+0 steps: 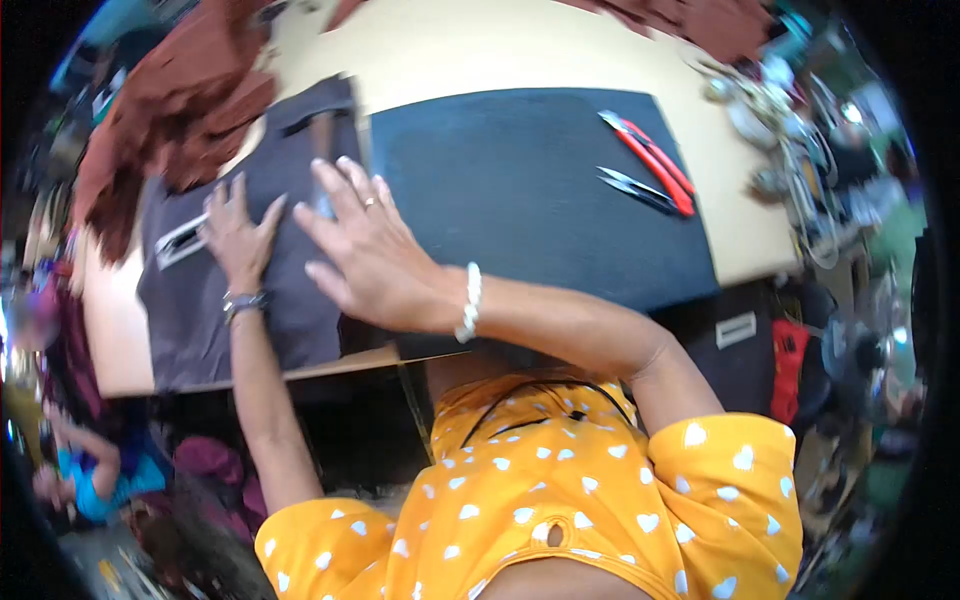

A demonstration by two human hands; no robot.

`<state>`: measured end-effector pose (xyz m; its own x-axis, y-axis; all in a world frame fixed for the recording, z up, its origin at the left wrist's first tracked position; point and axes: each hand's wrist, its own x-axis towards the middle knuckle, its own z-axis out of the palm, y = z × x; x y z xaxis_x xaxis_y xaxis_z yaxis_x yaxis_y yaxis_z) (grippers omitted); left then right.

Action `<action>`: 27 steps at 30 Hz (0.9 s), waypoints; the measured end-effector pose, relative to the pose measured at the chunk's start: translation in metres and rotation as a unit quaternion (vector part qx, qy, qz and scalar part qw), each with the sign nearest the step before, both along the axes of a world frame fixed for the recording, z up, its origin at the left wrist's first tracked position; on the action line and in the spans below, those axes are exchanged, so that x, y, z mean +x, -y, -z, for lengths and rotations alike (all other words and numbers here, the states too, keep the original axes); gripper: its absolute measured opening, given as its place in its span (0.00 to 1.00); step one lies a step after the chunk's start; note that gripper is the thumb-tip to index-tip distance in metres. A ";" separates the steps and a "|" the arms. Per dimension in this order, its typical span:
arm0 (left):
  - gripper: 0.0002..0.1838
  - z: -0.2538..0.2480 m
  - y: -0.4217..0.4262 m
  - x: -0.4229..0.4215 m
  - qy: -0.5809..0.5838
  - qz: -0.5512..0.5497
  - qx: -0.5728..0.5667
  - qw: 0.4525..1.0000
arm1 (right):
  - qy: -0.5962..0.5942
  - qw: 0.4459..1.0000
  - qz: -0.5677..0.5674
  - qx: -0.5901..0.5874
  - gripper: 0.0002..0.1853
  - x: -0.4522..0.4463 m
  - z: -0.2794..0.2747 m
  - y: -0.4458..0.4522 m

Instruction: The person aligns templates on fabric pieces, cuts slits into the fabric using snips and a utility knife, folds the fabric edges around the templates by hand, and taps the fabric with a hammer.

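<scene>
On the left side of the table lies a dark brown, leather-like sheet (190, 335) with an irregular cut edge. My left hand (238, 232) rests flat on it, fingers spread. Just right of it my right hand (370, 250), slightly blurred, is over the sheet with its fingers apart; whether it touches the sheet I cannot tell. A narrow brown strip (322, 135) shows beyond its fingertips, and a small bluish patch beside them is too blurred to name. A pale rectangular frame with a dark middle (181, 241) lies left of my left hand.
A black mat (530, 200) covers the table's middle, holding red-handled nippers (650, 160) and black thread snips (638, 190). Reddish-brown leather pieces (175, 110) are heaped at the back left. Tangled cords (765, 115) hang at the right edge. Another person (105, 470) is at lower left.
</scene>
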<state>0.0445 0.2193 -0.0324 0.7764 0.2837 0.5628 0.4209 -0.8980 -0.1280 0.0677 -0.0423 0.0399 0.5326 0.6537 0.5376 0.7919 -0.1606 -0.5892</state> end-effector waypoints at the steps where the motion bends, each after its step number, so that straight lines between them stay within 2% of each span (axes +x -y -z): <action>1: 0.37 -0.003 0.001 0.000 -0.005 0.011 0.002 1.000 | 0.036 0.998 0.031 0.034 0.26 -0.003 -0.006 0.029; 4: 0.36 -0.009 0.000 0.003 -0.037 0.017 0.013 0.999 | 0.127 0.972 0.160 0.113 0.24 -0.001 -0.004 0.136; 5: 0.36 -0.001 -0.008 0.003 -0.046 -0.002 0.037 0.998 | 0.154 0.951 0.238 0.126 0.22 -0.001 0.002 0.175; 6: 0.37 0.006 -0.015 0.003 -0.052 -0.026 0.063 0.996 | 0.138 0.931 0.325 0.097 0.20 -0.004 0.011 0.214; 9: 0.38 0.015 -0.029 0.003 -0.071 -0.056 0.061 0.994 | 0.026 0.813 0.581 0.014 0.12 -0.019 0.063 0.326; 12: 0.37 0.018 -0.034 0.004 -0.080 -0.063 0.058 0.993 | -0.053 0.782 0.603 -0.150 0.18 -0.045 0.118 0.435; 14: 0.36 0.020 -0.037 0.004 -0.075 -0.057 0.056 0.994 | -0.020 0.767 0.568 -0.298 0.20 -0.059 0.144 0.485; 16: 0.36 0.019 -0.035 0.005 -0.073 -0.056 0.048 0.995 | -0.097 0.773 0.536 -0.325 0.20 -0.060 0.152 0.517; 19: 0.36 0.016 -0.033 0.002 -0.079 -0.063 0.040 0.994 | -0.128 0.698 0.648 -0.275 0.21 -0.041 0.159 0.541; 22: 0.36 0.014 -0.029 0.004 -0.081 -0.059 0.039 0.994 | -0.280 0.470 0.803 -0.237 0.29 -0.032 0.163 0.570; 24: 0.36 0.013 -0.029 0.004 -0.079 -0.057 0.037 0.995 | -0.379 0.340 0.835 -0.207 0.32 -0.050 0.153 0.582; 26: 0.36 0.013 -0.029 0.003 -0.078 -0.059 0.033 0.995 | -0.426 0.317 0.779 -0.332 0.30 -0.088 0.233 0.680; 27: 0.35 0.016 -0.032 0.003 -0.069 -0.049 0.036 0.996 | -0.444 0.292 0.775 -0.341 0.27 -0.095 0.227 0.674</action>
